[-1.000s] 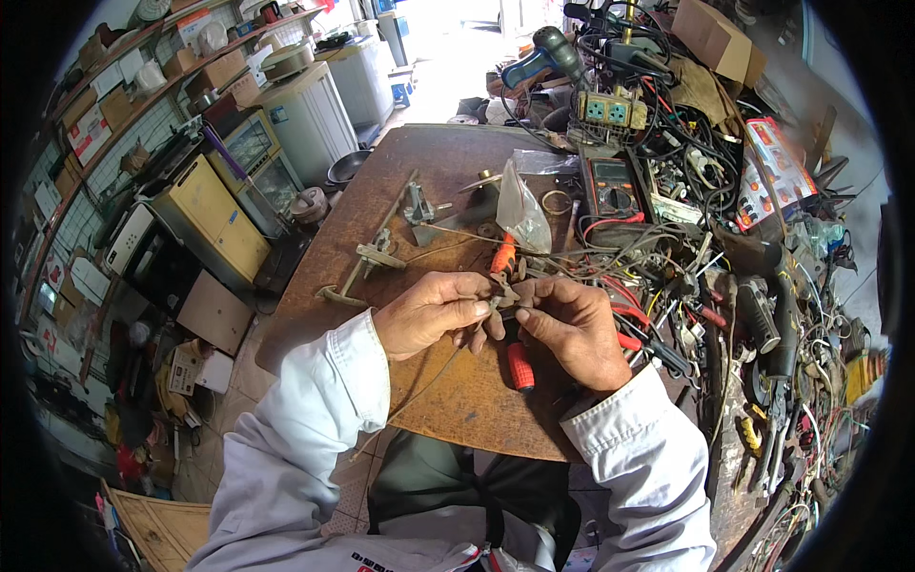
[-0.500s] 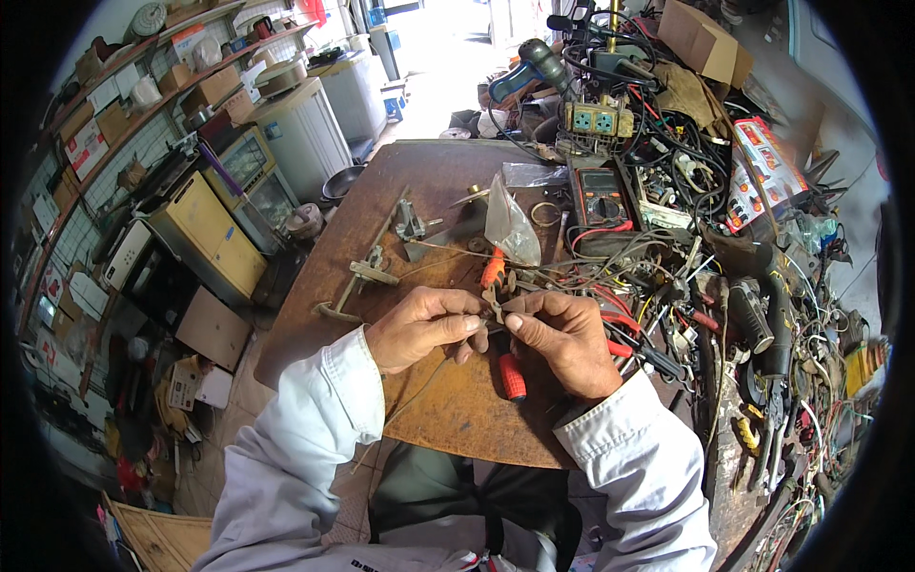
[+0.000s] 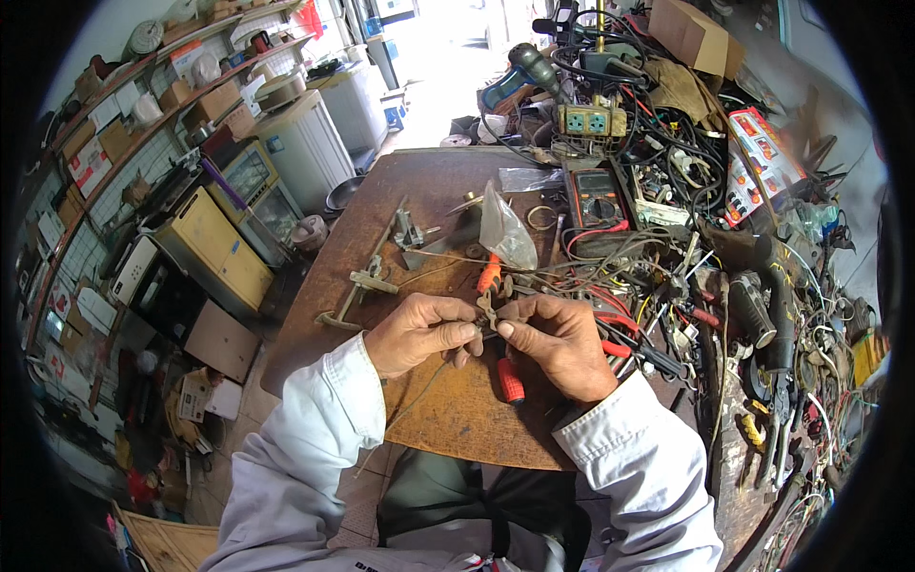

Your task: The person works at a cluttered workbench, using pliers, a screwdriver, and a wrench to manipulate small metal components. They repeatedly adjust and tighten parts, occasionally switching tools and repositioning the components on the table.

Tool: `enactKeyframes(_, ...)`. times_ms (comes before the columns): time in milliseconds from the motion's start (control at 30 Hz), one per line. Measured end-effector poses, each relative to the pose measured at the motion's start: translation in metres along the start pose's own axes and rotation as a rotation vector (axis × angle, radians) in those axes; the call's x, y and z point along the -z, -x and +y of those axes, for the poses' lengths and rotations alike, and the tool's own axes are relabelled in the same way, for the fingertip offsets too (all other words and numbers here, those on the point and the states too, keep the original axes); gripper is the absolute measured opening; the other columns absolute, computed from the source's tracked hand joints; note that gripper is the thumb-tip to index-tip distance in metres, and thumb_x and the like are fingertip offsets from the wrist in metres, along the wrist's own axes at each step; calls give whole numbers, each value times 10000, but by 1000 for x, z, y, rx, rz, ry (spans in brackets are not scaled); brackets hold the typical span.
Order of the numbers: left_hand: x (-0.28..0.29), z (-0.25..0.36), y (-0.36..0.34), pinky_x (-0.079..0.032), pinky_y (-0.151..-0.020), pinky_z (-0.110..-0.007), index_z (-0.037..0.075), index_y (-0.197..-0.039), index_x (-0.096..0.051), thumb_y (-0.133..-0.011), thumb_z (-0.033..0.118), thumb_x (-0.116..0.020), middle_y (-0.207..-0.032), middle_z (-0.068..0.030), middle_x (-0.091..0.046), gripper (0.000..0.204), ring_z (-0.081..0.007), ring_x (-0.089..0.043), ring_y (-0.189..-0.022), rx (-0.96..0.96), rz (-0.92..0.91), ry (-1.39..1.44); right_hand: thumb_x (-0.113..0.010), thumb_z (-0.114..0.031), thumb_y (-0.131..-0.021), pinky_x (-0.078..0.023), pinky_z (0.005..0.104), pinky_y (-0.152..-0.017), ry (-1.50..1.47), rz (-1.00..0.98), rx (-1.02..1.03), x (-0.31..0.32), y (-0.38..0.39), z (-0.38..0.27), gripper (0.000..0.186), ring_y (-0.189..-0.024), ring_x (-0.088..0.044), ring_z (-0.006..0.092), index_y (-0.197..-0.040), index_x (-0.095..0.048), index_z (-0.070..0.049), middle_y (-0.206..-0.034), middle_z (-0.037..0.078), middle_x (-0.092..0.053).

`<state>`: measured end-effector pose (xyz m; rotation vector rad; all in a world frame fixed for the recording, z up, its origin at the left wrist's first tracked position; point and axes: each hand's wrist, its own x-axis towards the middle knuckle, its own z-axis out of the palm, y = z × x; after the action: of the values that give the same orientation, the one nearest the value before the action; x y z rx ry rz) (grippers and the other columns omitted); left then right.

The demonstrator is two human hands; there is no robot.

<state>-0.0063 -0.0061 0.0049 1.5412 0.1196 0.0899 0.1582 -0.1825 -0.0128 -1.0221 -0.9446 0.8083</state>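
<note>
A small, dull brass-coloured metal piece (image 3: 487,309) is held over the tabletop between my two hands. My left hand (image 3: 419,334) pinches its left side with thumb and fingertips. On the other side my right hand (image 3: 560,345) grips the piece between thumb and forefinger. A thin stiff wire (image 3: 416,400) runs from under my left fingers down past the table's front edge. Below the hands lies a red handle (image 3: 511,379), and an orange handle (image 3: 489,274) shows just beyond them. My fingers hide part of the metal piece.
On the wooden table (image 3: 448,419) stand a metal bracket assembly (image 3: 370,282), a clear plastic bag (image 3: 505,231), a ring (image 3: 543,217) and a multimeter (image 3: 602,195). Tangled wires and tools crowd the right side, including red-handled pliers (image 3: 618,349). Shelves and appliances line the left wall.
The metal piece appears slightly turned between my fingertips, showing more of its face. Both hands stay in nearly the same place; the view has shifted a little.
</note>
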Motion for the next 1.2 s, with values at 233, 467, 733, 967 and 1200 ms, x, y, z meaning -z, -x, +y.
enactKeyframes(233,-5,-5,-3,-512,-671,-231,7,-1121,-654,-1080,193,-556,-951,-38,-706,214,-84,-655,-764,36,25,-3,-732,-79,-961,-492,248,-671,8,44,37,-5,0,3,121,-749,-563,65,-984,-709,37,-859,5,-677)
enactKeyframes(467,-6,0,-1,-509,-641,-246,-12,-1099,-650,-1086,178,-537,-924,-53,-684,221,-103,-626,-730,3,-21,62,-725,-75,-964,-545,255,-802,-14,-13,-4,-3,1,-5,323,-890,-652,101,-1240,-664,82,-1003,60,-726)
enactKeyframes(733,-1,-6,2,-502,-584,-257,-35,-1166,-658,-1049,101,-593,-938,-121,-727,190,-120,-645,-699,-32,-39,136,-726,-62,-955,-545,256,-820,-153,-154,8,-1,2,-1,339,-905,-656,97,-1257,-662,77,-1006,61,-731)
enactKeyframes(967,-1,4,4,-485,-554,-246,3,-1104,-672,-980,74,-696,-899,-107,-729,145,-118,-661,-674,-21,47,168,-641,16,-972,-529,242,-774,-95,-140,-114,0,3,-13,383,-820,-625,87,-1354,-637,29,-958,31,-714)
enactKeyframes(1200,-17,33,13,-470,-556,-220,29,-1064,-662,-937,79,-752,-871,-29,-690,164,-76,-624,-676,18,73,23,-697,57,-902,-522,279,-820,25,-99,189,2,0,-3,281,-874,-632,133,-1178,-737,22,-965,59,-713)
